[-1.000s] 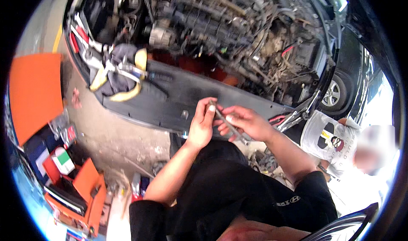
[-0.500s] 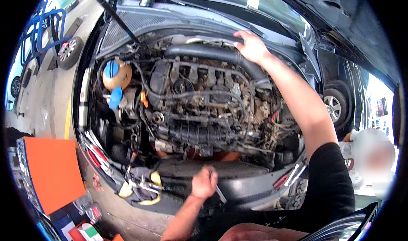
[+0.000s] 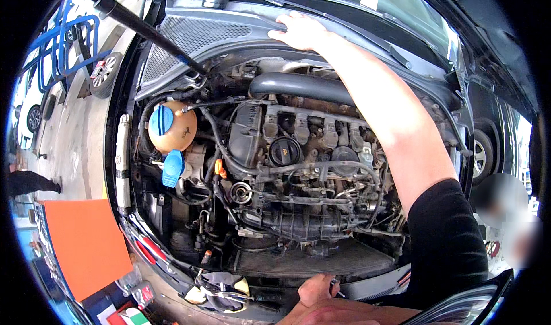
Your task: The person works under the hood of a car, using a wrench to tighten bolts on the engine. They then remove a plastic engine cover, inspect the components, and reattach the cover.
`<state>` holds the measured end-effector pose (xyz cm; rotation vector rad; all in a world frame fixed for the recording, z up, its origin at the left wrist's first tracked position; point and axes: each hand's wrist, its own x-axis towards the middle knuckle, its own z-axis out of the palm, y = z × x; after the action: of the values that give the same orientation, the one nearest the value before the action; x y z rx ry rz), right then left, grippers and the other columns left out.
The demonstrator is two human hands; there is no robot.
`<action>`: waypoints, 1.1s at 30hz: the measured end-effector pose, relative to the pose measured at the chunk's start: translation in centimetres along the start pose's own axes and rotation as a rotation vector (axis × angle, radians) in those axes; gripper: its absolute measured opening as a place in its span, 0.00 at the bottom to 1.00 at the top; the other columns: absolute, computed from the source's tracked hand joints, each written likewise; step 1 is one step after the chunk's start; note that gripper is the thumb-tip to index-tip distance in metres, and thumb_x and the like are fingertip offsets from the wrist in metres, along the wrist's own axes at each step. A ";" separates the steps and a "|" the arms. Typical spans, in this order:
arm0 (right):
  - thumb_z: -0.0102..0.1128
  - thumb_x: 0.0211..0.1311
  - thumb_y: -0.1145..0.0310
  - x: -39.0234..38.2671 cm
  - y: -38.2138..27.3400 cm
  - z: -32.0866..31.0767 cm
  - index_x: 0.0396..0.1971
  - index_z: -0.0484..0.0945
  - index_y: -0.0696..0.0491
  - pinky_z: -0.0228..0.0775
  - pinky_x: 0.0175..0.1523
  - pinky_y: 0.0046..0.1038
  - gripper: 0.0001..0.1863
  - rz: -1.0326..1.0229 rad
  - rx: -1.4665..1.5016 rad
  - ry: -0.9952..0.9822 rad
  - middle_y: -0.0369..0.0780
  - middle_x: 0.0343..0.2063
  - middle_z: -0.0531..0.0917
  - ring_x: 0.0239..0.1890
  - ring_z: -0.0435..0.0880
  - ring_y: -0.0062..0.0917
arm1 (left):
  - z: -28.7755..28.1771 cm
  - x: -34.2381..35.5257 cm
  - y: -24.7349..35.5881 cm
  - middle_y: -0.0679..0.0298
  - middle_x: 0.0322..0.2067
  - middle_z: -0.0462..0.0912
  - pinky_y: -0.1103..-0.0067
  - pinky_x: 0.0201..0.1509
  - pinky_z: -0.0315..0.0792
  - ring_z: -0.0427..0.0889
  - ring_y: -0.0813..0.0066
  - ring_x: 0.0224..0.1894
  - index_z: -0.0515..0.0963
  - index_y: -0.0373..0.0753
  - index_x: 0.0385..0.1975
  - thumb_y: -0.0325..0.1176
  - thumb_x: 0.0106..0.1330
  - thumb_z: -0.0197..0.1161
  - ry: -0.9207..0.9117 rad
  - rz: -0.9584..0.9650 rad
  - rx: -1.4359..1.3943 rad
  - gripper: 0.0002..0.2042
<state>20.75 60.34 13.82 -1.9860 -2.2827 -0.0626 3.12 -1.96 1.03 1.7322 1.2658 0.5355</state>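
Note:
Reaching far across the engine bay, my right hand (image 3: 298, 32) is open, fingers parted, over the grey cowl panel (image 3: 198, 29) below the windscreen. Whether it rests on the panel I cannot tell. My left hand (image 3: 317, 290) is closed low at the front edge, near the radiator (image 3: 310, 262). A slim metal tool (image 3: 335, 283) shows a little beside its fingers; its kind is hidden. Between the hands lies the uncovered engine (image 3: 310, 170), with a black oil filler cap (image 3: 285, 151) and ignition coils. Behind it runs a thick black pipe (image 3: 298, 87).
A black hood strut (image 3: 149, 29) slants over the left side. Beside the engine are a coolant tank (image 3: 172, 131) and a blue cap (image 3: 173, 167). Gloves and tools (image 3: 221, 287) lie on the front edge. An orange panel (image 3: 86, 247) stands left; another person (image 3: 508, 216) is at right.
My right hand has moved from the black pipe further back and left to the cowl. My left hand appears lower and further right. The whole view has shifted closer over the engine.

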 end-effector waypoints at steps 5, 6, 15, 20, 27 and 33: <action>0.50 0.74 0.36 3.2 0.8 -0.1 0.50 0.87 0.57 0.75 0.64 0.42 0.36 -0.016 0.004 -0.043 0.49 0.49 0.88 0.55 0.87 0.41 | 0.9 -0.2 -1.1 0.64 0.29 0.84 0.70 0.33 0.79 0.85 0.61 0.29 0.84 0.46 0.40 0.47 0.57 0.74 0.039 0.104 -0.038 0.16; 0.50 0.74 0.36 3.2 0.5 -0.6 0.50 0.87 0.56 0.75 0.64 0.42 0.35 -0.020 -0.007 -0.080 0.49 0.49 0.88 0.55 0.86 0.41 | 0.6 -0.2 -1.0 0.62 0.31 0.84 0.68 0.34 0.79 0.85 0.59 0.31 0.83 0.44 0.43 0.45 0.59 0.73 0.041 0.121 -0.058 0.16; 0.60 0.69 0.42 2.7 1.4 -2.3 0.45 0.88 0.51 0.76 0.60 0.38 0.26 0.099 0.168 0.014 0.44 0.46 0.89 0.52 0.87 0.35 | 0.3 -0.5 -1.0 0.58 0.36 0.85 0.65 0.40 0.81 0.87 0.58 0.38 0.81 0.40 0.48 0.41 0.62 0.73 -0.020 0.146 -0.071 0.18; 0.58 0.71 0.62 3.9 5.7 0.0 0.51 0.87 0.47 0.75 0.60 0.33 0.15 0.013 0.419 -0.023 0.39 0.44 0.89 0.49 0.86 0.28 | 1.4 -0.5 -1.6 0.64 0.33 0.85 0.69 0.38 0.81 0.86 0.62 0.34 0.83 0.45 0.44 0.47 0.61 0.72 0.063 0.159 -0.084 0.17; 0.52 0.66 0.58 2.6 2.0 -1.0 0.57 0.84 0.51 0.70 0.70 0.36 0.25 -0.170 0.044 -0.058 0.51 0.60 0.82 0.64 0.80 0.38 | -0.1 -0.3 -0.2 0.57 0.34 0.86 0.67 0.41 0.81 0.88 0.57 0.37 0.81 0.39 0.45 0.37 0.60 0.74 0.046 0.126 -0.101 0.17; 0.54 0.58 0.61 2.8 1.3 -2.2 0.45 0.88 0.59 0.77 0.61 0.39 0.23 -0.091 -0.186 -0.153 0.53 0.48 0.88 0.54 0.87 0.44 | -0.2 0.1 -0.1 0.58 0.36 0.86 0.67 0.41 0.81 0.88 0.59 0.38 0.82 0.38 0.44 0.37 0.60 0.74 0.073 0.154 -0.099 0.16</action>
<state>21.77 63.01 16.29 -2.0372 -2.5488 -0.1411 3.00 -1.79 1.03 1.7488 1.1417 0.7457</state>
